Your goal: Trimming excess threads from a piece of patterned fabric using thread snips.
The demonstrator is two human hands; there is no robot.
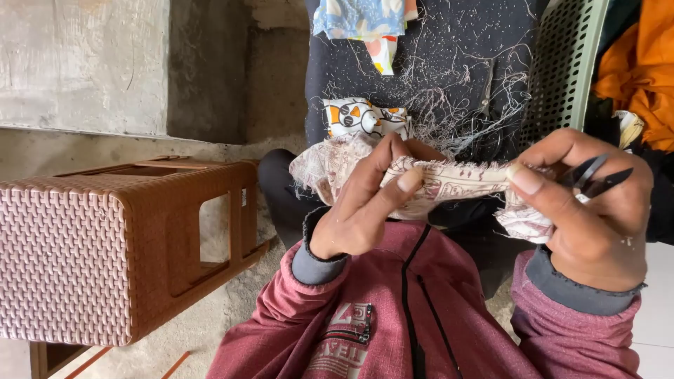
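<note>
Pinching a strip of pale printed cloth point(449, 181) between both my hands right now, stretched out flat across my lap in front of my chest. My left hand point(365, 203) is closed on the left end of it, thumb on top with the nail facing up and the fingers curled underneath, so the cloth bunches up a bit behind my knuckles. My right hand point(593, 210) is clamped on the other end, thumb pressing the frayed edge down, and it's also got a little pair of black thread snips point(597, 177) tucked in against the fingers, the blades poking out to the right past the cloth. The edge of the strip is pretty fuzzy with loose threads. Just beyond my hands there's another scrap of fabric point(361, 116) with an orange and black print lying on a dark cloth point(435, 56) that's covered in cut thread bits, and a blue patterned piece point(358, 17) further up. Off to my left is a brown woven-look plastic stool point(126, 245) tipped on its side on the concrete floor, well apart from what I'm holding. Pale green perforated plastic chair back point(565, 63) on the right, with something orange point(642, 70) beside it.
</note>
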